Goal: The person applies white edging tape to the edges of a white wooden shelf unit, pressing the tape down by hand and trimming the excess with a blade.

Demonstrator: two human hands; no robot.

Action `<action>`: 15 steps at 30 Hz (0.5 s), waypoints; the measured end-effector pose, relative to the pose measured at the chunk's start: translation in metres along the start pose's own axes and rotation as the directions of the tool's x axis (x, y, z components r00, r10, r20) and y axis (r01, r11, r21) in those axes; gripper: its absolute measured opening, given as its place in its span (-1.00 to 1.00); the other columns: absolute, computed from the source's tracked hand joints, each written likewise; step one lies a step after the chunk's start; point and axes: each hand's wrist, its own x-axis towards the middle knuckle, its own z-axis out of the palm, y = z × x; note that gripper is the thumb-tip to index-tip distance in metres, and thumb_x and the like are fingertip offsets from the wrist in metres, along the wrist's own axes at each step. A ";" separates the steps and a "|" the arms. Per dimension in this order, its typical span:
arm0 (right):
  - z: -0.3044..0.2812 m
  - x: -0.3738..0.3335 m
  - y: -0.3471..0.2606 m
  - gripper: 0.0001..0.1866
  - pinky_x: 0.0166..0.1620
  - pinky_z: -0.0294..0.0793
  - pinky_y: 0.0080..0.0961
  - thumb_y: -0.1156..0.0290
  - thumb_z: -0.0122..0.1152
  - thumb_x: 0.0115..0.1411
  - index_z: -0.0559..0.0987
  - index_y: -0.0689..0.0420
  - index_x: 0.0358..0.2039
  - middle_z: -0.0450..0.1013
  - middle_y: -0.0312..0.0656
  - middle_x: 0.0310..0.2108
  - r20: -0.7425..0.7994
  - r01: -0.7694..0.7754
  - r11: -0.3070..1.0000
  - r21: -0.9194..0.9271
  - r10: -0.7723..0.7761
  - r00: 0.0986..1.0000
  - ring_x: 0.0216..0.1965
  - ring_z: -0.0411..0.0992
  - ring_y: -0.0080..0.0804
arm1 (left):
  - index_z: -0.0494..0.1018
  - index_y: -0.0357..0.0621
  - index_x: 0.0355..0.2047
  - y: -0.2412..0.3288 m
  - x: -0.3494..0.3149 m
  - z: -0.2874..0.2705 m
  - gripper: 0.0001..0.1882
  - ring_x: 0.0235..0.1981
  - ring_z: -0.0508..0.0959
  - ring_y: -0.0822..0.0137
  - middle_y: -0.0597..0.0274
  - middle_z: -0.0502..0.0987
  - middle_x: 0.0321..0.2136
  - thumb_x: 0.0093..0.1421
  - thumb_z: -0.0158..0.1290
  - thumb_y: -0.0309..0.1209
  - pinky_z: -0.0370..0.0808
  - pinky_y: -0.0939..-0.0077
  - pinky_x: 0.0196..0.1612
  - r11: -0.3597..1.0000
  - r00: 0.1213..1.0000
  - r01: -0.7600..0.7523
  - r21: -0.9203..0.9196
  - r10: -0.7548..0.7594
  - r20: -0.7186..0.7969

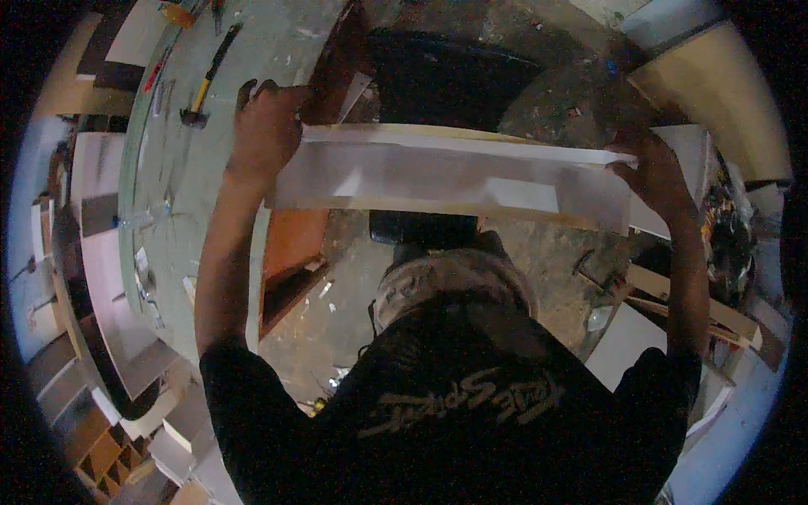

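Note:
A long whitish panel [438, 172], with a lighter strip along its far edge, is held up crosswise in front of my body. My left hand [268, 126] grips its left end, with fingers curled at the far corner. At the other end my right hand [652, 172] pinches the far right corner, its thumb showing near the light strip. Two brighter patches show on the panel's face. Fingers behind the panel are hidden, and the dim picture blurs fine detail.
On the left is a greenish worktable [181, 227] bearing a hammer [204, 84] with a yellow and black handle. An orange-brown panel [290, 244] stands beside it. Boards [707, 93] lean at the right. Below are a dark seat [425, 227] and a littered floor [555, 261].

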 end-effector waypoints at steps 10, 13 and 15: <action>0.014 -0.001 0.017 -0.66 0.03 0.42 -0.22 0.37 0.40 -0.03 0.62 0.14 -0.19 0.48 -0.06 -0.15 -0.057 0.061 0.989 0.134 -0.054 0.997 -0.05 0.45 -0.06 | 0.59 -0.08 -0.32 0.010 0.001 0.006 -0.84 -0.17 0.52 0.05 0.02 0.48 -0.29 0.11 0.05 -0.52 0.51 0.17 -0.08 0.998 0.976 0.007 0.060 -0.020 0.216; 0.022 0.001 0.027 -0.65 0.00 0.44 -0.24 0.37 0.40 -0.03 0.62 0.15 -0.18 0.49 -0.06 -0.18 -0.116 0.042 0.987 0.158 -0.023 0.993 -0.09 0.46 -0.07 | 0.62 -0.05 -0.30 0.014 0.006 -0.001 -0.80 -0.09 0.52 0.01 0.03 0.50 -0.23 0.11 0.05 -0.55 0.52 0.12 -0.02 0.993 0.954 0.065 0.101 -0.092 0.285; 0.018 -0.001 0.030 -0.64 -0.01 0.45 -0.27 0.38 0.41 -0.03 0.62 0.15 -0.17 0.49 -0.05 -0.15 -0.113 0.090 0.992 0.086 -0.080 0.990 -0.08 0.47 -0.08 | 0.62 -0.06 -0.30 0.012 0.001 0.001 -0.81 -0.09 0.52 0.01 0.02 0.49 -0.23 0.12 0.05 -0.54 0.52 0.12 -0.03 0.996 0.965 0.073 0.051 -0.084 0.250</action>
